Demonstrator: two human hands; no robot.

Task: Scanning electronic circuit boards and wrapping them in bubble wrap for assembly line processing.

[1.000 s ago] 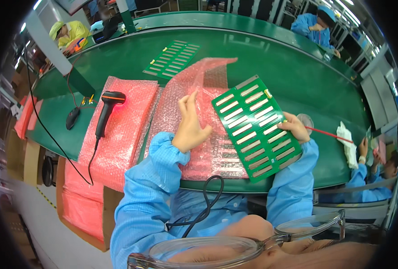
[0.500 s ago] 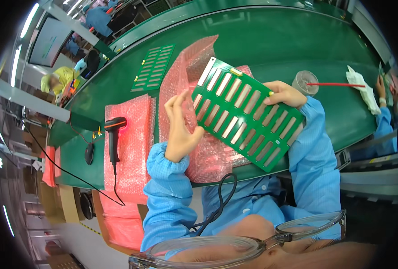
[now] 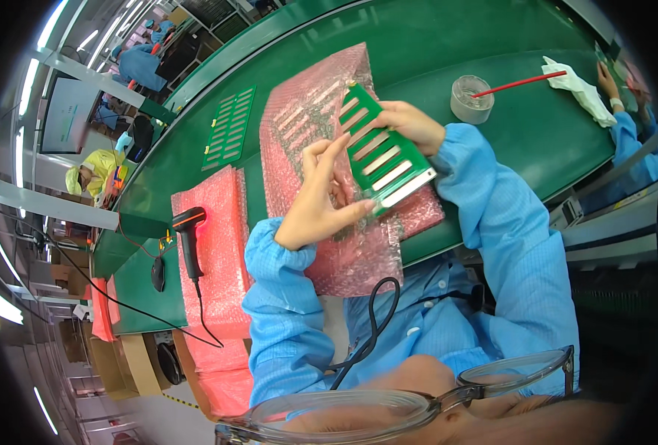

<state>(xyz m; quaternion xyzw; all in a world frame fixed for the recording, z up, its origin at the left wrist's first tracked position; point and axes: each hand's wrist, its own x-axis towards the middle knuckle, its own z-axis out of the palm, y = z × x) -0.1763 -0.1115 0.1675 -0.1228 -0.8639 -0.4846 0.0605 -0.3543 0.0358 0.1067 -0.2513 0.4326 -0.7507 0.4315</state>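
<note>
A green slotted circuit panel [image 3: 383, 150] is tilted up on edge above a pink bubble-wrap bag [image 3: 321, 126] lying on the green table. My right hand [image 3: 412, 124] grips the panel's far side. My left hand [image 3: 320, 199] touches the panel's near corner with its fingertips, fingers spread, over the bag. Both arms wear blue sleeves.
A black barcode scanner [image 3: 189, 236] lies on a stack of pink bubble-wrap bags [image 3: 218, 245] to the left. Another green panel [image 3: 229, 127] lies farther back. A small clear cup [image 3: 471, 98] with a red stick and a white cloth [image 3: 583, 89] sit right. Other workers stand around.
The panel has turned from lying flat over the bag to standing steeply on edge. My left hand moved from the bag onto the panel's near corner.
</note>
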